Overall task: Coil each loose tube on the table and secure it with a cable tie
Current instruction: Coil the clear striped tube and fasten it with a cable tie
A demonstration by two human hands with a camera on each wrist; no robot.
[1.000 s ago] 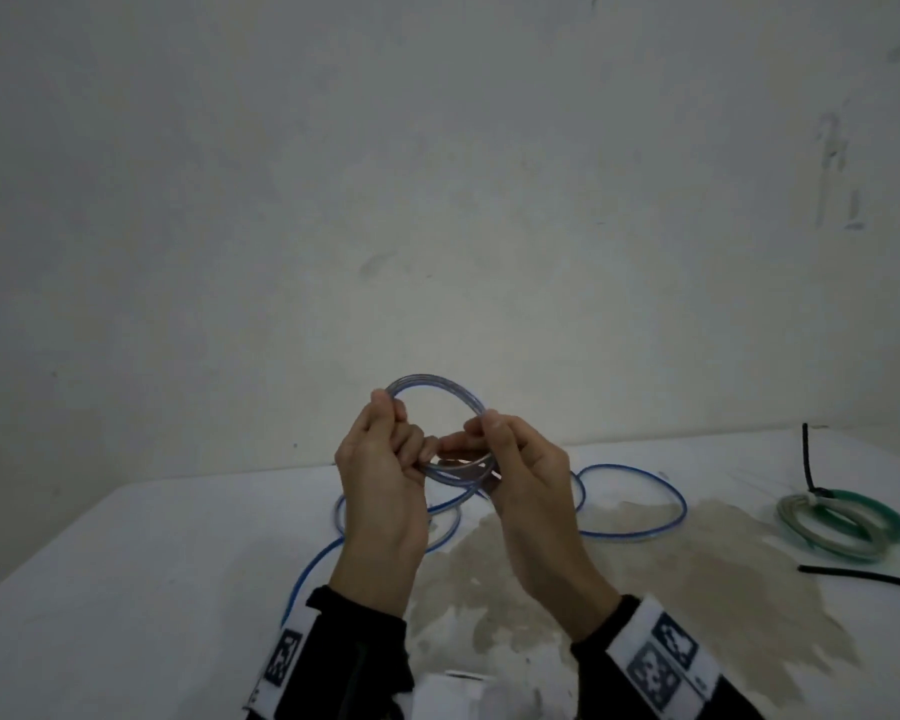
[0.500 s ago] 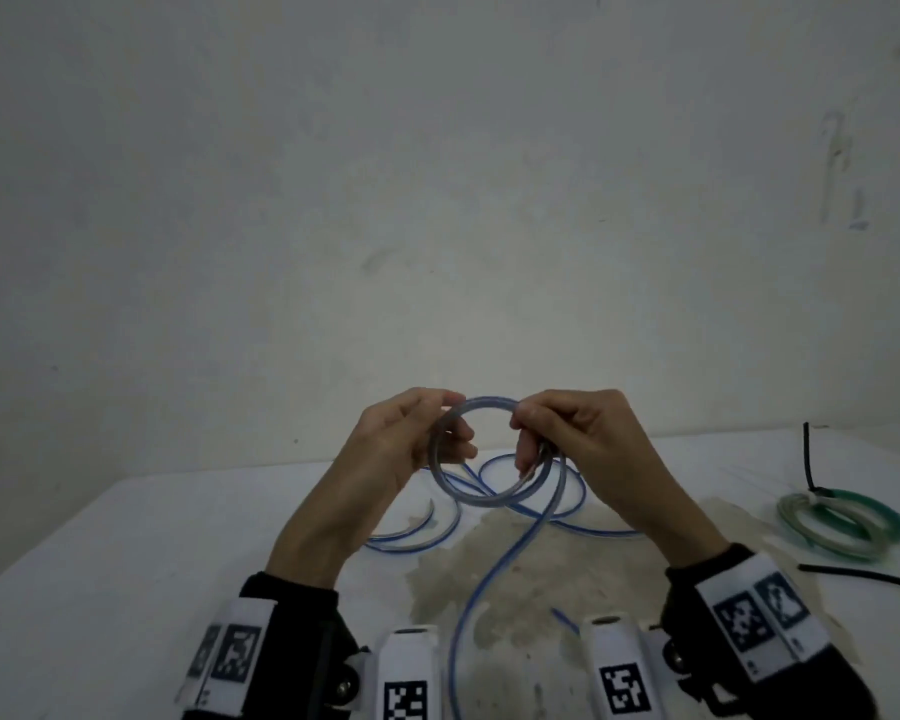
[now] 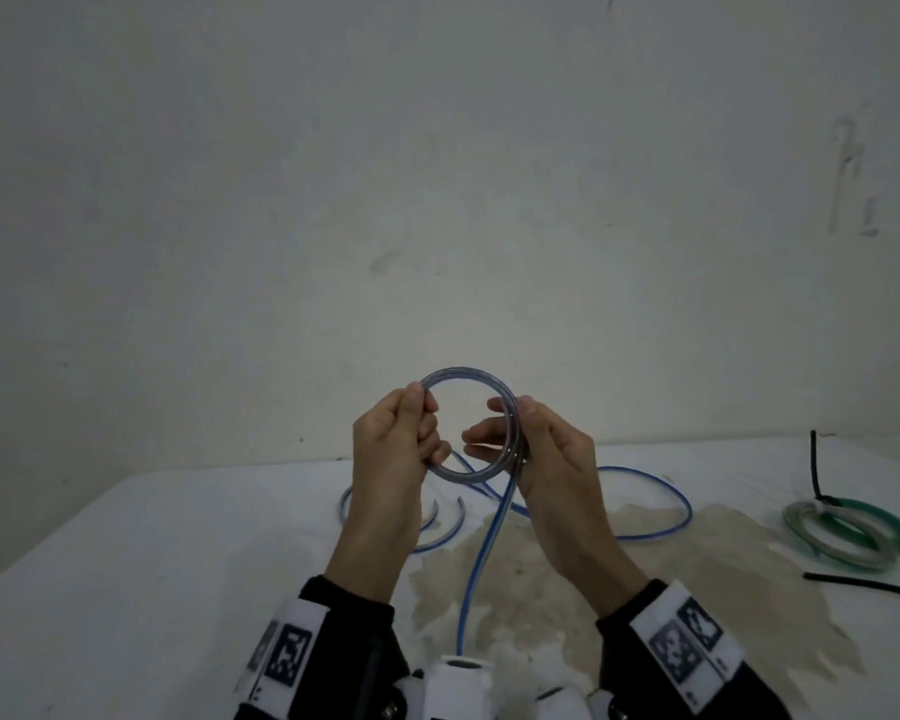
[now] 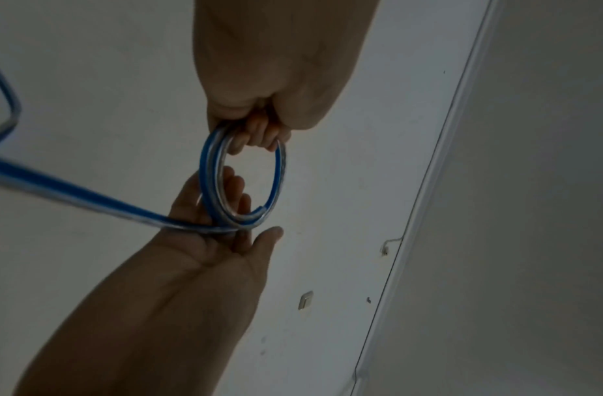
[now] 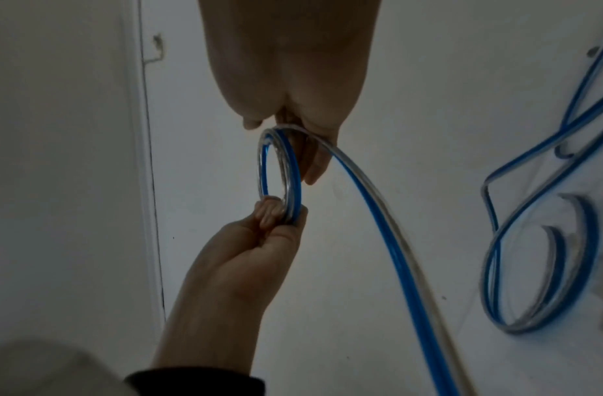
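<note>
A clear tube with a blue stripe is wound into a small coil [image 3: 463, 374] held in the air above the white table [image 3: 152, 563]. My left hand [image 3: 430, 428] grips the coil's left side with curled fingers [image 4: 259, 134]. My right hand [image 3: 494, 433] lies against the right side, its fingers [image 4: 232, 203] straight behind the coil [image 4: 208, 171] and the thumb spread apart. From under the right hand the loose tail [image 3: 476, 563] drops toward me. The rest of the tube lies in loops on the table [image 5: 516, 268].
At the right lies a tied coil of green and grey tubes [image 3: 853, 532] with a black cable tie [image 3: 814, 465] sticking up. A black strip [image 3: 863, 589] lies nearer to me. A brown stain [image 3: 541, 589] covers the table's middle. A wall rises behind.
Both hands have lifted the coil a little. The right hand no longer pinches the coil's top; its fingers have straightened against the right side. The tail now runs down between my arms.
</note>
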